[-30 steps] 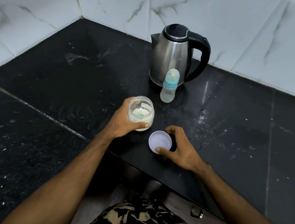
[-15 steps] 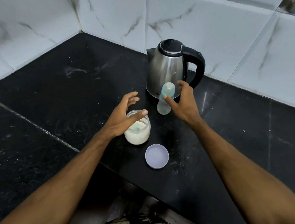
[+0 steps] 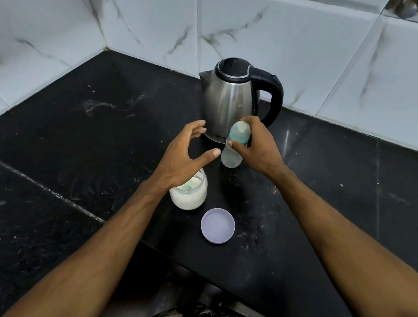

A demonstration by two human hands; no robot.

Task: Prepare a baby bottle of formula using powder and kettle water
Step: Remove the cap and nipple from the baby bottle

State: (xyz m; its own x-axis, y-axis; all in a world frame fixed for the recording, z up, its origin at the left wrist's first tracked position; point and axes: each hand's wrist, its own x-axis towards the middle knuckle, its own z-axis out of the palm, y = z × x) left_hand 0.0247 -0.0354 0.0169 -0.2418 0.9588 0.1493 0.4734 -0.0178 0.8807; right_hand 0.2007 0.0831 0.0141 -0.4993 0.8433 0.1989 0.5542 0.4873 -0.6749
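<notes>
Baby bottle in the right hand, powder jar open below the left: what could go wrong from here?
1. The left hand hovers open right over the uncapped powder jar; a low sweep toward the baby bottle could tip it and spill powder.
2. The right hand grips the bottle close beside the kettle, which may be hot; knuckles could brush the steel.
3. The lid lies near the counter's front edge and could be knocked off.

Both arms stretched forward; right hand (image 3: 259,148) closed, thumb opposing fingers; left hand (image 3: 184,155) spread open, fingers apart, holding nothing
</notes>
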